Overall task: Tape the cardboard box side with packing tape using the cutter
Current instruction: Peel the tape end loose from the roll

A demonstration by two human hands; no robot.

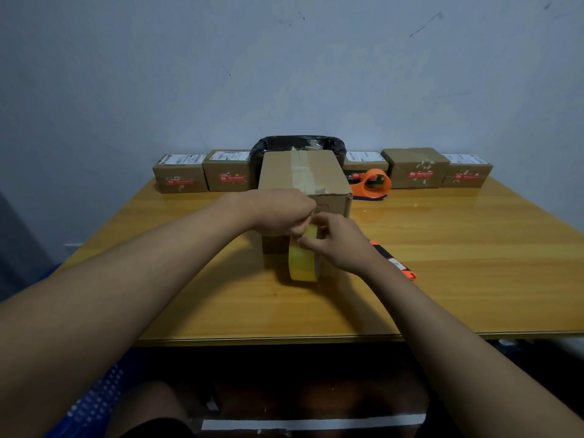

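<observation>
A brown cardboard box (303,175) stands in the middle of the wooden table, with clear tape along its top seam. In front of its near side stands a yellowish roll of packing tape (302,263) on edge. My right hand (339,243) grips the roll from the right. My left hand (284,213) pinches at the top of the roll, where the tape's end is; the end itself is hidden by the fingers. An orange and black cutter (396,262) lies on the table behind my right wrist, partly hidden.
An orange tape dispenser (371,184) lies right of the box. Several small labelled parcels (180,173) line the table's far edge by the wall. A bin with a black bag (298,145) sits behind the box. A blue crate (94,403) is on the floor at left.
</observation>
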